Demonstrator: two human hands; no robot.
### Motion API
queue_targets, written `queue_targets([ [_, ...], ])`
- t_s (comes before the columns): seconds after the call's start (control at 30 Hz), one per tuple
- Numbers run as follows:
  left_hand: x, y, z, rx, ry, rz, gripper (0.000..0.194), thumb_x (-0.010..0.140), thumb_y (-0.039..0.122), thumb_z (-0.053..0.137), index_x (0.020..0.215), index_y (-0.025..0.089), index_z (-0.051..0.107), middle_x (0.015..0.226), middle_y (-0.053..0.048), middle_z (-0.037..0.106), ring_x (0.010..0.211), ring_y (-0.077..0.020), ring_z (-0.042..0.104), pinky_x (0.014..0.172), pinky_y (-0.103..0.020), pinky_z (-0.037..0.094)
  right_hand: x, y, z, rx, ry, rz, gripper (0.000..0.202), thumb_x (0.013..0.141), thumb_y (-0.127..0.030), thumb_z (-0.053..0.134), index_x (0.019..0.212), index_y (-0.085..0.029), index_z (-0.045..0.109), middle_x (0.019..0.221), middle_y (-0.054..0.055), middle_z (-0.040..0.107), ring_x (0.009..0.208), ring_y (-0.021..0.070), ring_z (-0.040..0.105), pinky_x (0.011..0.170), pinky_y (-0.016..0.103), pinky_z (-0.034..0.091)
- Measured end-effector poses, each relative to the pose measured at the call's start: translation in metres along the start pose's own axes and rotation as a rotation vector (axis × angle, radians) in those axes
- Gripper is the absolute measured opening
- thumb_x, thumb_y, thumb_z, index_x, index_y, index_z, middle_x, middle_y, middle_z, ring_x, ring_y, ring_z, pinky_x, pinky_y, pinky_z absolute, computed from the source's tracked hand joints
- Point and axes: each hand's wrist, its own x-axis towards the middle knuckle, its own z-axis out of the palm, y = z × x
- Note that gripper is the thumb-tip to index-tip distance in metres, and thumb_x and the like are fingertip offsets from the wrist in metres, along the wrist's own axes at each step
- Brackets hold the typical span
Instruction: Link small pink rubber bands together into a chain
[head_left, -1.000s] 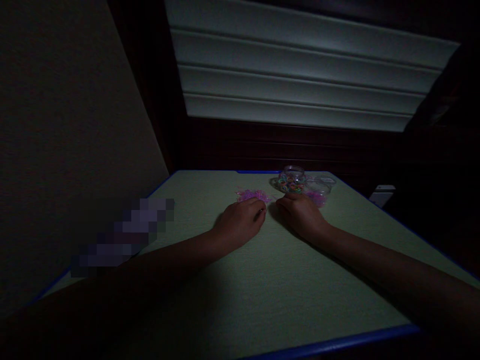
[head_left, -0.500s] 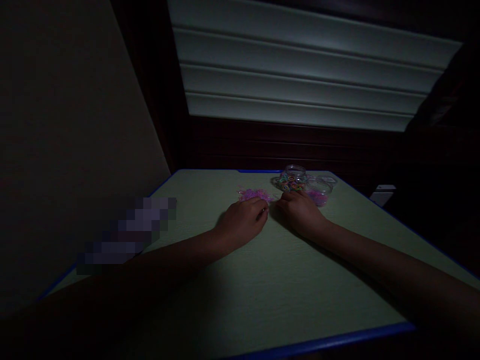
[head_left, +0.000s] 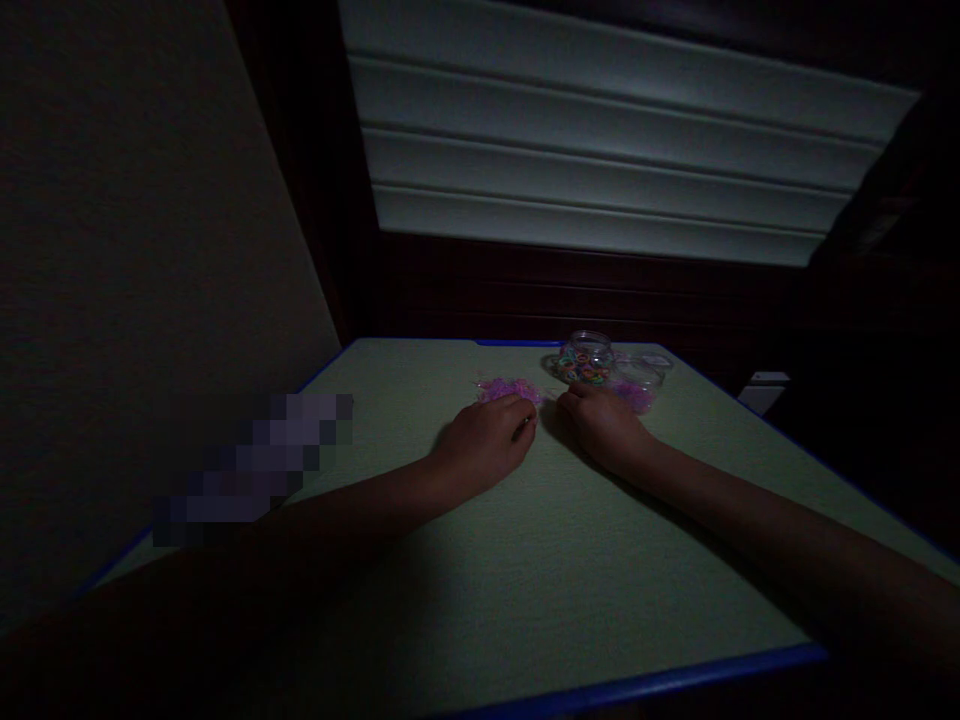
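Note:
Both hands rest low over the pale green table, a short gap between them. My left hand is closed, with thumb and fingers pressed together just in front of a loose pile of tiny pink and purple bands. Fingers curled down, my right hand sits right of the pile, in front of two clear jars. One jar holds multicoloured rings that look like hair ties. The other jar has pink-purple pieces in it and is partly covered by my right hand. Whatever lies between either hand's fingertips is too dark and small to make out.
A blue edge runs around the table. Something pixelated lies at the table's left side. A clear flat lid-like piece is behind the jars. Beyond the table's right edge is a white object; a slatted window covering rises behind.
My right hand has shifted very slightly to the right, widening the gap between the hands a little. My left hand and the jars look the same.

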Motion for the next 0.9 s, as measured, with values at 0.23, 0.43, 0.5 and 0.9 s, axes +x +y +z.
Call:
queue_targets([
  [0.23,0.0,0.001,-0.002,0.009,-0.003,0.009,0.017,0.081,0.022,0.038,0.081,0.019,0.055,0.083,-0.002,0.058,0.071,-0.0132,0.053,0.066,-0.025,0.041,-0.003,0.01,0.014,0.416,0.12,0.066,0.02,0.081,-0.019,0.041,0.081,-0.013,0.059,0.082,0.007,0.059,0.071,0.0134,0.054,0.064,0.023,0.037],
  [0.43,0.0,0.0,-0.001,-0.011,0.0,0.005,0.017,0.081,0.023,0.038,0.081,0.019,0.055,0.083,-0.001,0.058,0.073,-0.013,0.054,0.067,-0.025,0.041,-0.003,0.01,0.011,0.96,0.144,0.247,0.021,0.077,-0.029,0.045,0.076,-0.013,0.059,0.067,0.002,0.058,0.061,0.0125,0.051,0.057,0.023,0.038],
  [0.5,0.0,-0.001,0.0,-0.006,0.001,0.001,0.017,0.081,0.023,0.038,0.082,0.02,0.055,0.084,-0.001,0.058,0.073,-0.0131,0.054,0.068,-0.025,0.041,-0.003,0.007,0.007,1.147,0.104,0.358,0.023,0.074,-0.034,0.048,0.071,-0.013,0.057,0.058,-0.001,0.053,0.052,0.01,0.047,0.05,0.021,0.035],
  [0.9,-0.001,0.0,-0.002,-0.028,0.028,0.015,0.023,0.081,0.036,0.043,0.093,0.019,0.054,0.092,-0.002,0.057,0.077,-0.0134,0.053,0.066,-0.025,0.042,-0.004,0.0,0.008,1.728,0.042,0.492,0.027,0.066,-0.036,0.061,0.083,-0.014,0.06,0.06,-0.003,0.049,0.052,0.0053,0.042,0.049,0.019,0.032],
])
